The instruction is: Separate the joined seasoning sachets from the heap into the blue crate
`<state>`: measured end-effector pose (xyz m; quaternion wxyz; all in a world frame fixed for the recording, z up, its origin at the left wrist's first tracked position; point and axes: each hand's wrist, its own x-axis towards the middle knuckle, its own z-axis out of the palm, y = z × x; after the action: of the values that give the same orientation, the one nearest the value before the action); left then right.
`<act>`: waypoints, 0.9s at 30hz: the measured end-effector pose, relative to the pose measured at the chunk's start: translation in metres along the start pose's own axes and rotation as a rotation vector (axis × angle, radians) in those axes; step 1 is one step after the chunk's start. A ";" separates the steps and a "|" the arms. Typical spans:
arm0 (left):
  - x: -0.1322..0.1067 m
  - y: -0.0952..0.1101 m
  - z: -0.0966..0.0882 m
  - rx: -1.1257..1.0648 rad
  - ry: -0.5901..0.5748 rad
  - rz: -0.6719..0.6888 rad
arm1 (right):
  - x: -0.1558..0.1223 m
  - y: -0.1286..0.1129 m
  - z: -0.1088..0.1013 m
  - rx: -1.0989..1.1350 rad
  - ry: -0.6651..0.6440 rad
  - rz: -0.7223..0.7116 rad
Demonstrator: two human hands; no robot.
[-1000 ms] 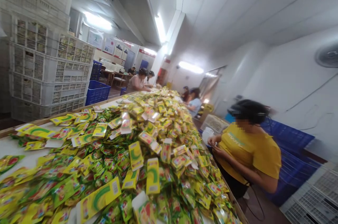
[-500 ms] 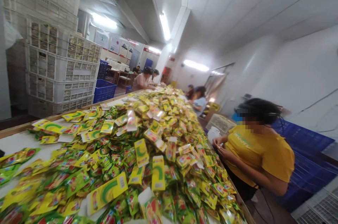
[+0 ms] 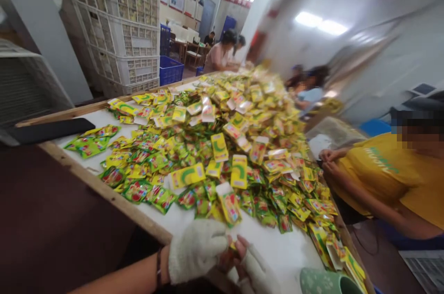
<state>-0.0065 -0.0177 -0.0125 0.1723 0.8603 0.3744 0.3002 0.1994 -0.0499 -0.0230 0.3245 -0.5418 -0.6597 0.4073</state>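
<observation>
2 gloved hands point(image 3: 198, 248) are near green packets point(image 3: 161, 199) — labels point(image 3: 136, 189) blurred.

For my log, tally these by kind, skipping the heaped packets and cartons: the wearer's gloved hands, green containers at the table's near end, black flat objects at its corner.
Gloved hands: 2 (left hand, right hand)
Green container: 1, cut off by the frame
Black flat object: 1
Total: 4
</observation>
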 end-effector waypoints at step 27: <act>0.028 -0.036 -0.028 0.370 -0.147 -0.608 | 0.109 -0.053 0.038 -0.601 -0.167 0.055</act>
<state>-0.0286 0.0292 0.0010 0.1217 0.7456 0.6475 0.0998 0.1207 0.0451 0.0057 0.0835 -0.5959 -0.7599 0.2458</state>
